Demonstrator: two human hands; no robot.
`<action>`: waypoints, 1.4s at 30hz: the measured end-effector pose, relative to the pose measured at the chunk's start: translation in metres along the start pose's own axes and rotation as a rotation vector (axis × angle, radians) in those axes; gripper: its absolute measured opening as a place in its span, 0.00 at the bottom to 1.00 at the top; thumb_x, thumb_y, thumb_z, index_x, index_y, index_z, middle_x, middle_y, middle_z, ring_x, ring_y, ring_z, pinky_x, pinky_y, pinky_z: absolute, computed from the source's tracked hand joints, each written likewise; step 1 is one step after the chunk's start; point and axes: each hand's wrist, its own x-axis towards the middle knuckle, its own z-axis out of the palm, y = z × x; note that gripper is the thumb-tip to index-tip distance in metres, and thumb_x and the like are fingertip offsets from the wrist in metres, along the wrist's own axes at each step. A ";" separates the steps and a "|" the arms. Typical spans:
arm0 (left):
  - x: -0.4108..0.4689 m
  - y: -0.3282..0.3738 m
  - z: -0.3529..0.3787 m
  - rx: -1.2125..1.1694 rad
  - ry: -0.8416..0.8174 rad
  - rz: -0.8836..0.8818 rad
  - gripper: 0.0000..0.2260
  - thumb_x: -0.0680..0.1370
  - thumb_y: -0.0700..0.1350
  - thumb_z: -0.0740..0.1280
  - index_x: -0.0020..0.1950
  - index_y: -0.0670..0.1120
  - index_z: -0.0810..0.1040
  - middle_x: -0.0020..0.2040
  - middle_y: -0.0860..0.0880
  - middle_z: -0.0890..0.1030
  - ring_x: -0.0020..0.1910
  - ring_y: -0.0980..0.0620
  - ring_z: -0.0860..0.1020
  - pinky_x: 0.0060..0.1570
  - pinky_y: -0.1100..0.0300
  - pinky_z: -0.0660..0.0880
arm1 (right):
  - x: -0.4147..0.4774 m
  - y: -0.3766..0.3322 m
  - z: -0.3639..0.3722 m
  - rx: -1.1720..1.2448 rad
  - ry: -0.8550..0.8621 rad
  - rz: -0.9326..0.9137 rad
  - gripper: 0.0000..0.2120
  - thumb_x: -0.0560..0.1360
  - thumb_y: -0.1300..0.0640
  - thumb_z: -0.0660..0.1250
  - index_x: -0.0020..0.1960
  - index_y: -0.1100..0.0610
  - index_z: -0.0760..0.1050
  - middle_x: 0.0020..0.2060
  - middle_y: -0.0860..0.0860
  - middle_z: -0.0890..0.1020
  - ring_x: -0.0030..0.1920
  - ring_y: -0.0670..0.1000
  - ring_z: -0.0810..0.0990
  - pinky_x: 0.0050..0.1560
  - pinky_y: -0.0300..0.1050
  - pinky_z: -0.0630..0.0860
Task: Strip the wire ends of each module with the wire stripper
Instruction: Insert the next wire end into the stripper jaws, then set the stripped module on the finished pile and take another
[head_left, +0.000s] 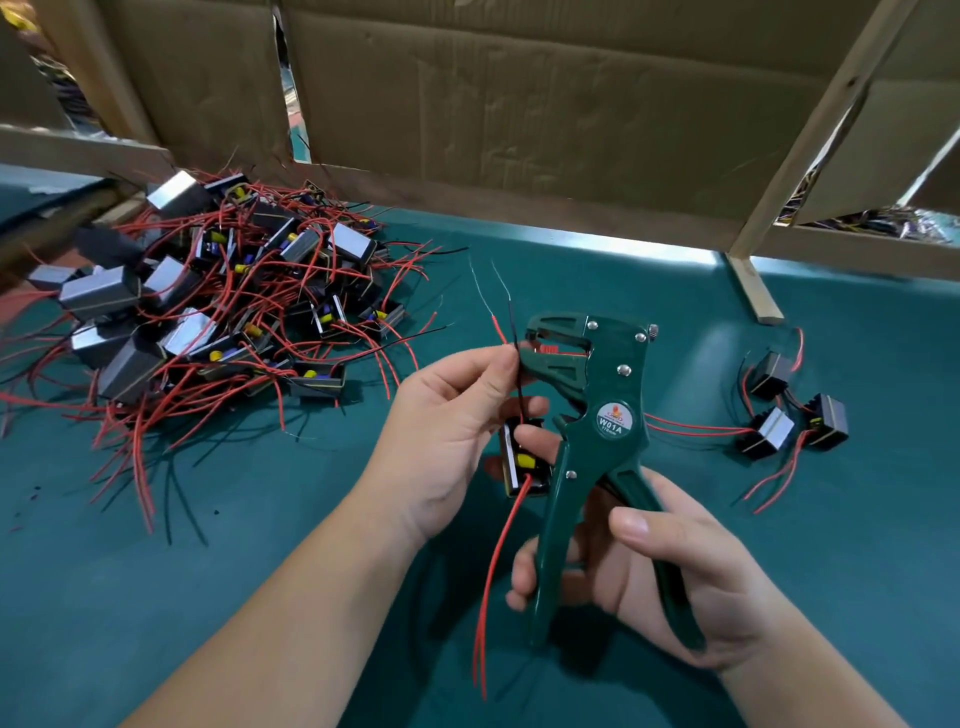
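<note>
Wire stripper (597, 415) stands at frame centre, head up; we see the right hand (675, 561) wrapped round its green handles. Left hand (447, 431) pinches a black wire (512, 322) just beside the tool's mouth, module (521, 462) tucked under its fingers. Pile of modules (208, 301) upper left; three modules (789, 421) centre right.

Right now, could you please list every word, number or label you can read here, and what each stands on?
"W01A": on the round sticker at the pivot of the stripper.
Small line beneath it on the sticker: too small to read.
Red emblem above it: blurred, unreadable.
Held module, pile, cardboard: no readable text.
</note>
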 end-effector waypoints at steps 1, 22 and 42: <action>-0.001 0.001 0.002 -0.049 0.008 -0.029 0.09 0.67 0.49 0.70 0.42 0.47 0.85 0.35 0.47 0.81 0.29 0.53 0.76 0.26 0.64 0.71 | 0.000 0.001 0.000 0.001 0.005 -0.008 0.34 0.67 0.57 0.76 0.70 0.61 0.68 0.44 0.64 0.79 0.44 0.66 0.79 0.50 0.65 0.73; 0.003 0.007 -0.003 -0.058 0.111 0.053 0.04 0.66 0.47 0.70 0.36 0.51 0.85 0.37 0.52 0.83 0.28 0.60 0.74 0.31 0.65 0.75 | 0.002 -0.002 -0.002 -0.015 0.037 -0.073 0.35 0.67 0.56 0.76 0.70 0.60 0.68 0.66 0.65 0.72 0.44 0.65 0.80 0.50 0.64 0.74; 0.003 0.001 -0.016 0.590 -0.124 0.187 0.02 0.67 0.45 0.74 0.38 0.51 0.84 0.32 0.54 0.83 0.28 0.62 0.74 0.31 0.70 0.71 | 0.001 -0.007 -0.007 0.106 0.092 -0.007 0.32 0.67 0.55 0.75 0.67 0.63 0.70 0.46 0.64 0.78 0.43 0.65 0.80 0.50 0.64 0.76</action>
